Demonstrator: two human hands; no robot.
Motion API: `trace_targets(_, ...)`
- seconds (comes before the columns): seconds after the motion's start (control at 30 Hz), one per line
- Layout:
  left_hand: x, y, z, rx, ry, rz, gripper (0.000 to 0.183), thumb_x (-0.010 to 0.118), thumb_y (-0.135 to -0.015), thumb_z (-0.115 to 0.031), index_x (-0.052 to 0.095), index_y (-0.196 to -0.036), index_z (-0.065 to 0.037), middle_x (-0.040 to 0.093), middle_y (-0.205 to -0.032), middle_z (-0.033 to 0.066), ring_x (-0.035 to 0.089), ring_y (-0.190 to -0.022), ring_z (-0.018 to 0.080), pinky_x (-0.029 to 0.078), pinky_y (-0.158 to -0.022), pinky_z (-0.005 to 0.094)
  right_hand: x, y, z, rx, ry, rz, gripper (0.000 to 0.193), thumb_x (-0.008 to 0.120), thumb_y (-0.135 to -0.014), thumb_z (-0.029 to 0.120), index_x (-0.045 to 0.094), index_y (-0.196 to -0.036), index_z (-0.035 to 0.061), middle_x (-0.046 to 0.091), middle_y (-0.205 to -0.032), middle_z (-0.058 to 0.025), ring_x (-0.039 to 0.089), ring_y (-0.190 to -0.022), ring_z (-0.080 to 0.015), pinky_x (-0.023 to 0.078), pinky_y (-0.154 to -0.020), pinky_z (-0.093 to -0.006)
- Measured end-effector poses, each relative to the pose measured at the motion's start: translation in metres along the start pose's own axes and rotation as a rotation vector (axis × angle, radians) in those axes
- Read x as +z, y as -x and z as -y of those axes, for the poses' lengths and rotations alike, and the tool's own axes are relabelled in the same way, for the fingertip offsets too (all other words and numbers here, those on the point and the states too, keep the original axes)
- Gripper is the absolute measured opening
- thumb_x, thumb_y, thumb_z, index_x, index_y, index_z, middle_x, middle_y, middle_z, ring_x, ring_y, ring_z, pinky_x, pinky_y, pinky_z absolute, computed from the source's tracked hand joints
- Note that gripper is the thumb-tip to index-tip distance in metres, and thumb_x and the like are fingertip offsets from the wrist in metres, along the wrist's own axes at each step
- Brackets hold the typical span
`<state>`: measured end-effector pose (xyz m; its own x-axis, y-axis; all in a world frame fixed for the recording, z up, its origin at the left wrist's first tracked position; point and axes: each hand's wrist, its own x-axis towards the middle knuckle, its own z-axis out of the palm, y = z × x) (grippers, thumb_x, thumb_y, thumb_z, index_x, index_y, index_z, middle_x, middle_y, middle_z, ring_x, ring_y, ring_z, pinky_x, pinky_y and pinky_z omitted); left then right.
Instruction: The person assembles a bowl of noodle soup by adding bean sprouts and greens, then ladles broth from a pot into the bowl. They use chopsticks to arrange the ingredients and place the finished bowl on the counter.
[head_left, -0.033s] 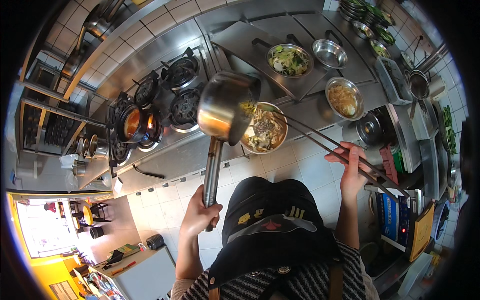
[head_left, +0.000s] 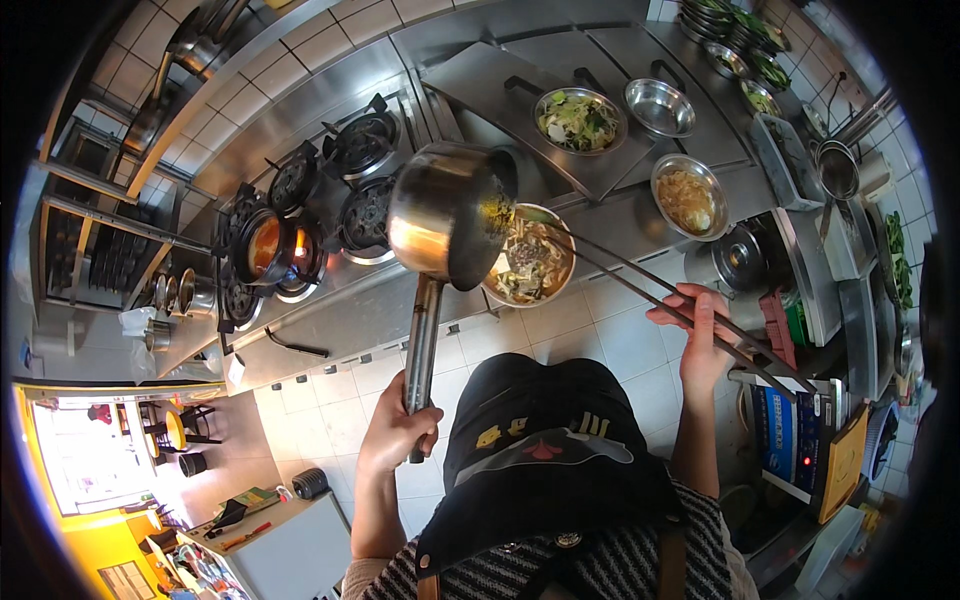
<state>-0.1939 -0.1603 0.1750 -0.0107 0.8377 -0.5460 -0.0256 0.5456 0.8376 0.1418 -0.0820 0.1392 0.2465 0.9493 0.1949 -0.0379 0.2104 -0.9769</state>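
I have the steel saucepan (head_left: 435, 218) near twelve o'clock, its handle pointing to six, its body tipped so the mouth faces three; yellow-green bits cling inside. At the pan's four o'clock I see a round bowl (head_left: 533, 303) of pale strips and grey-brown crumbles (head_left: 523, 258). Two long dark chopsticks (head_left: 648, 276), slightly spread, slant from over the bowl toward four.

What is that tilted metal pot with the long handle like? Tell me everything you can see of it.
The pot is deep and round-sided, in shiny, stainless-looking metal with warm brownish reflections. Its long, straight metal handle points toward the person, and the left hand grips it near the end. The pot is tipped, mouth facing right, overlapping the filled bowl in view; whether they touch isn't clear. Yellow-green food bits show inside the mouth.
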Motion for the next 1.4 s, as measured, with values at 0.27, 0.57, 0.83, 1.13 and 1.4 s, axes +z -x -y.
trace_targets(0.27, -0.02, 0.002, 0.0, -0.014, 0.603, 0.109, 0.021, 0.053, -0.071, 0.007, 0.04, -0.085, 0.0, 0.044, -0.053, 0.0083, 0.042, -0.032, 0.0153, 0.032, -0.026, 0.0261, 0.025, 0.01, -0.032, 0.123, -0.055, 0.123, 0.015, 0.048, -0.093, 0.004, 0.057, -0.095, -0.0081, 0.061, -0.082, -0.0147, 0.067, -0.07, -0.0234, 0.056, -0.065, -0.029)
trace_targets(0.57, -0.034, 0.008, 0.004, 0.043, 0.66, 0.071, 0.019, 0.052, -0.071, 0.006, 0.04, -0.085, 0.0, 0.044, -0.053, 0.01, 0.042, -0.031, 0.0153, 0.032, -0.025, 0.0257, 0.043, 0.005, -0.069, 0.079, 0.108, 0.221, 0.011, 0.053, -0.09, 0.002, 0.06, -0.092, -0.0069, 0.062, -0.084, -0.0133, 0.067, -0.07, -0.0205, 0.056, -0.065, -0.0257)
trace_targets(0.83, -0.038, 0.012, 0.005, 0.065, 0.636, 0.06, 0.019, 0.051, -0.071, 0.006, 0.039, -0.085, 0.0, 0.044, -0.052, 0.0104, 0.041, -0.031, 0.0152, 0.032, -0.025, 0.0255, 0.052, -0.005, -0.03, -0.023, 0.088, 0.243, 0.01, 0.053, -0.089, 0.001, 0.059, -0.091, -0.008, 0.061, -0.084, -0.0124, 0.065, -0.071, -0.0177, 0.057, -0.064, -0.0266)
trace_targets(1.13, -0.037, 0.014, 0.004, 0.056, 0.654, 0.027, 0.021, 0.051, -0.07, 0.007, 0.04, -0.086, 0.001, 0.044, -0.053, 0.0113, 0.042, -0.031, 0.0157, 0.032, -0.025, 0.0254, 0.018, -0.014, -0.001, -0.108, 0.093, 0.111, 0.015, 0.048, -0.092, 0.002, 0.057, -0.089, -0.0106, 0.059, -0.077, -0.0124, 0.065, -0.063, -0.0188, 0.057, -0.059, -0.0263)
trace_targets(1.4, -0.034, 0.012, 0.005, 0.061, 0.69, 0.088, 0.02, 0.052, -0.07, 0.007, 0.041, -0.086, 0.0, 0.045, -0.053, 0.0108, 0.043, -0.031, 0.0159, 0.033, -0.025, 0.0256, 0.021, -0.02, -0.044, 0.012, 0.084, 0.049, 0.021, 0.05, -0.094, 0.012, 0.057, -0.094, -0.0079, 0.058, -0.074, -0.0106, 0.066, -0.063, -0.0228, 0.055, -0.059, -0.0267)
